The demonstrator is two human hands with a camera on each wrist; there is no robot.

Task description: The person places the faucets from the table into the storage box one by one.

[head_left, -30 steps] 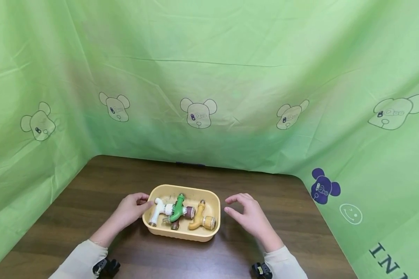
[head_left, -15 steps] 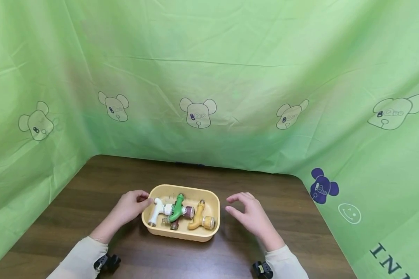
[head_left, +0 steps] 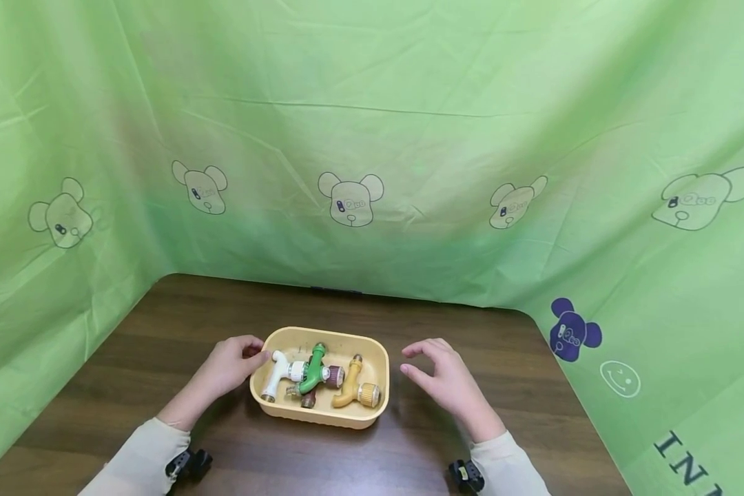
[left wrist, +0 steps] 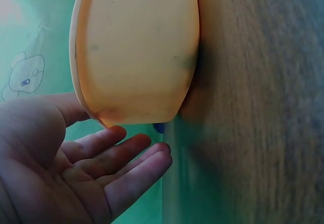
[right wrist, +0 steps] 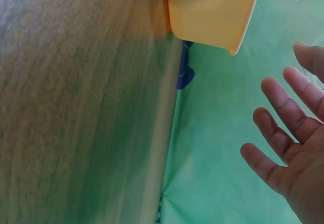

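A yellow plastic tub (head_left: 316, 416) on the table holds several taps. Inside it lie a white tap (head_left: 275, 377) at the left, a green tap (head_left: 314, 370) in the middle and a yellow tap (head_left: 348, 389) at the right. Partly hidden under the green tap is a dark red piece (head_left: 309, 399). My left hand (head_left: 231, 364) is at the tub's left end, thumb over the rim, fingers loosely extended outside the wall, as the left wrist view shows. Right of the tub, apart from it, my right hand (head_left: 444, 375) has its fingers spread and holds nothing.
The brown wooden table (head_left: 496, 358) extends around the tub. A green curtain (head_left: 434, 145) printed with bear heads rises behind the table and along both sides. Black wrist cameras (head_left: 189, 466) are strapped at both cuffs.
Very little differs. My left hand has shifted slightly up along the tub's end, and the gap between my right hand and the tub is a touch wider. The taps lie as before.
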